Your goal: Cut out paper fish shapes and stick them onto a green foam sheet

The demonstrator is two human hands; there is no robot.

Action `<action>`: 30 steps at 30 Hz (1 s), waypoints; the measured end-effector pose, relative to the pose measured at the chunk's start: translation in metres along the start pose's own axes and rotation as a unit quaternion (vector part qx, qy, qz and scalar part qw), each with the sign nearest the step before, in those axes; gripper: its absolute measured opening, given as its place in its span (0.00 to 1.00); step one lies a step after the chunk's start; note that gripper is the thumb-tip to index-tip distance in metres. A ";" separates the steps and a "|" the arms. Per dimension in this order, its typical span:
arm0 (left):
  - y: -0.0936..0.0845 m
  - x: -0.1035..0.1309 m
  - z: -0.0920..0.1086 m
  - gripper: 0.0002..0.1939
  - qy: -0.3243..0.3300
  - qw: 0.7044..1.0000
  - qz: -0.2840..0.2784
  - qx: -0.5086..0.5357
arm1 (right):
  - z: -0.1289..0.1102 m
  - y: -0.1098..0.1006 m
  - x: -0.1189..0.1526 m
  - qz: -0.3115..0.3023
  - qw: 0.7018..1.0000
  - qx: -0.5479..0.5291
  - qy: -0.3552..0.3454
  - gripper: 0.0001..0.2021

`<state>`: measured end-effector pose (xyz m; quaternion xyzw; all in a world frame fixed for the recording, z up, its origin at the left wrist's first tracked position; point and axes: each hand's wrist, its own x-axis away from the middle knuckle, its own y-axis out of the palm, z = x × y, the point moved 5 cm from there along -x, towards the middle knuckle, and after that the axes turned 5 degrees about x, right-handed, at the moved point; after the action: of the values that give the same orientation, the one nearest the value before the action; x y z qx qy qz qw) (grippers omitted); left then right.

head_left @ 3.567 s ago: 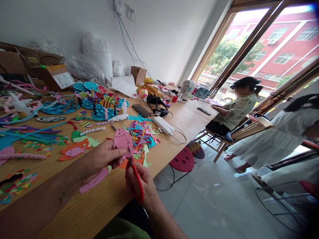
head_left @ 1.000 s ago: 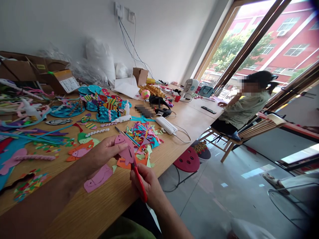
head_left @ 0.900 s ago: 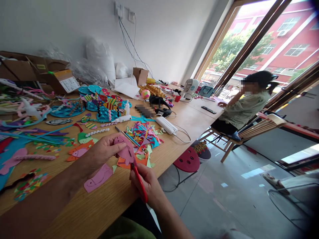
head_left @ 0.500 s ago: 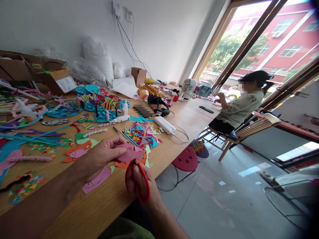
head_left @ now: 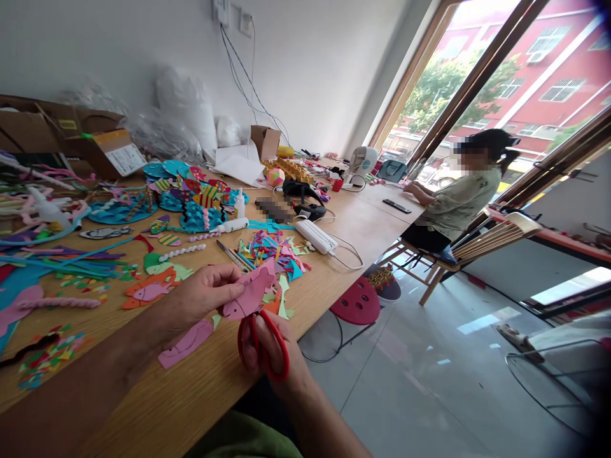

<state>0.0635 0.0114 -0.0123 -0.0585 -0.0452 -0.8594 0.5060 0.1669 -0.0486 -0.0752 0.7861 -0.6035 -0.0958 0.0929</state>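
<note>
My left hand [head_left: 212, 294] pinches a piece of pink paper [head_left: 252, 289] with a fish drawn on it, held above the table's front edge. Red-handled scissors [head_left: 281, 359] are in my right hand [head_left: 272, 350], with fingers through the loops. Their dark blades lie at the lower edge of the pink paper, mostly hidden. Another pink paper piece [head_left: 186, 343] with a drawn outline lies on the table below my left wrist. Orange and pink paper fish [head_left: 150, 291] lie left of my left hand, and a green one [head_left: 174, 271] just behind them.
Paper scraps [head_left: 274, 251] are heaped beyond my hands, beside a white power strip [head_left: 316, 237]. Glue bottles [head_left: 233, 224] and blue decorated paper plates [head_left: 200, 216] stand farther back. A red stool [head_left: 356, 302] is under the table edge; another person [head_left: 463, 184] sits at the far end.
The pink paper has turned in my left hand, its far end now tilted upward, showing the drawn fish's head by the scissors. The other person's hands have lowered towards the table.
</note>
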 end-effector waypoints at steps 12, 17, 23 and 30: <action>0.003 0.002 -0.002 0.16 -0.007 1.000 0.003 0.013 | 0.001 0.000 0.001 0.005 1.000 0.019 0.008 0.24; 0.005 0.004 -0.002 0.16 -0.007 0.999 0.005 0.034 | 0.000 0.000 0.002 0.006 1.000 0.012 0.003 0.23; 0.007 0.007 -0.001 0.14 -0.022 0.997 0.009 0.077 | -0.001 0.002 0.003 -0.005 1.000 0.002 -0.003 0.22; 0.001 0.002 -0.010 0.14 -0.062 0.989 -0.045 0.123 | -0.002 0.003 0.002 -0.017 1.000 -0.002 -0.018 0.21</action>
<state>0.0623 0.0076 -0.0221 -0.0470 -0.1850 -0.8640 0.4660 0.1653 -0.0509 -0.0725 0.7943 -0.5913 -0.1124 0.0823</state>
